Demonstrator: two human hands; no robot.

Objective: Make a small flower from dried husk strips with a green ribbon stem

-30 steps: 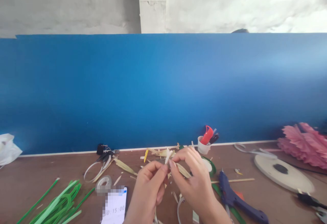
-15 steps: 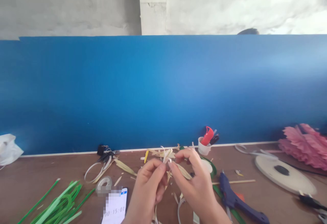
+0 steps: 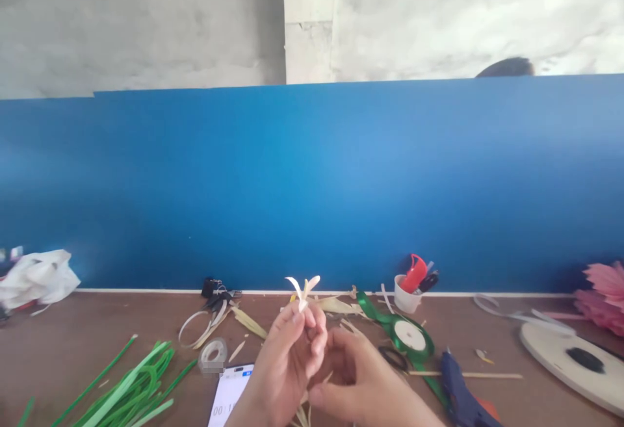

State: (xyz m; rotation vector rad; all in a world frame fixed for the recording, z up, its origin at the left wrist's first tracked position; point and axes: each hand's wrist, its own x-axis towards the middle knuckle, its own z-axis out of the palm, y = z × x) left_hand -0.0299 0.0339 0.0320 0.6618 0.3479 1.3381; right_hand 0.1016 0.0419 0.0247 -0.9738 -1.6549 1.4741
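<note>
beyond the fingers (image 3: 318,341) stands a blue partition (image 3: 312,186); to their left lie a phone (image 3: 228,391) and, farther off, a crumpled white bag (image 3: 41,277); to their right, a white cup (image 3: 407,299) and, well apart, a pale oval object (image 3: 550,352) near ruffled pink material (image 3: 604,294).

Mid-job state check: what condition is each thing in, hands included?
Left hand: pinching the petals
Pale petals: pointing up, tips spread
Right hand: fingers curled; grip unclear
Phone: screen lit, partly hidden
Tape: lying flat
Green stems: loosely bundled
Ribbon roll: partly unwound
Cup: standing, filled
Glue gun: lying down; power unclear
Disc: lying flat
Bag: crumpled
</note>
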